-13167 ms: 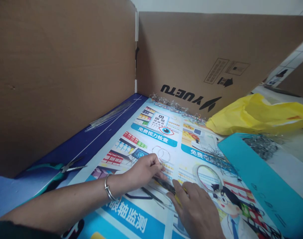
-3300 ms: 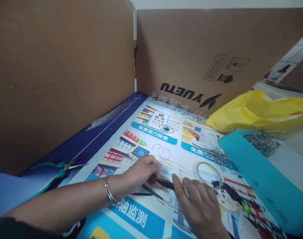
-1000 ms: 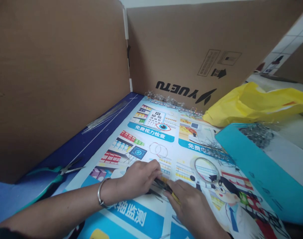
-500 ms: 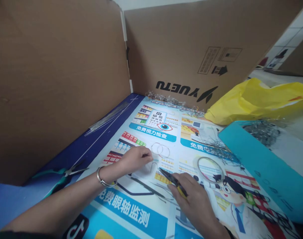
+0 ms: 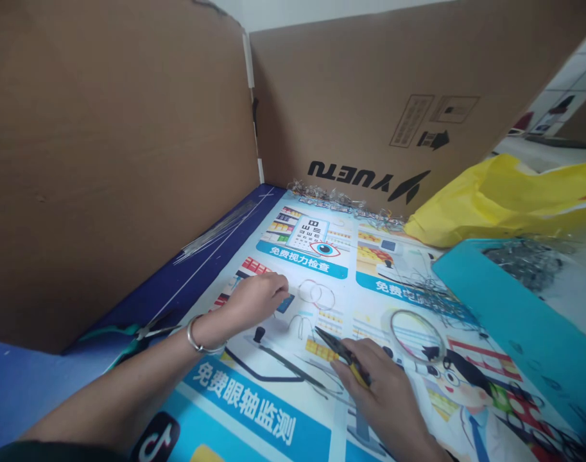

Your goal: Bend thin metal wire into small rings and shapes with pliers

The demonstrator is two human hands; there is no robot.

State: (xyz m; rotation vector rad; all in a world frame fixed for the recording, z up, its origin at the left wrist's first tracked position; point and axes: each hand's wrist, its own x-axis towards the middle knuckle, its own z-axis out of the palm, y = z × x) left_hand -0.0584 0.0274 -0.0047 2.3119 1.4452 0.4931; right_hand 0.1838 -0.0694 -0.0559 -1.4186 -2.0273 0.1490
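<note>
My left hand point(image 5: 257, 296), with a silver bangle on the wrist, rests knuckles-up on the printed poster point(image 5: 293, 256), fingers curled and pinched on a thin bent wire point(image 5: 300, 322) that trails toward me. Just beyond its fingertips lie two linked wire rings point(image 5: 316, 294). My right hand point(image 5: 386, 401) lies lower right, closed round black pliers with yellow handles point(image 5: 343, 354); the jaws point up-left, a short way from the wire's bend.
Cardboard walls point(image 5: 129, 141) close off the left and back. Teal-handled pliers point(image 5: 133, 333) and straight wires point(image 5: 215, 226) lie on the blue strip at left. A tangle of wire pieces point(image 5: 432, 295), a teal board point(image 5: 504, 321) and a yellow bag point(image 5: 509, 199) are at right.
My left hand has moved away from the pliers, up toward the rings, drawing the wire with it. My right hand and its pliers slid slightly right; the hands are now apart.
</note>
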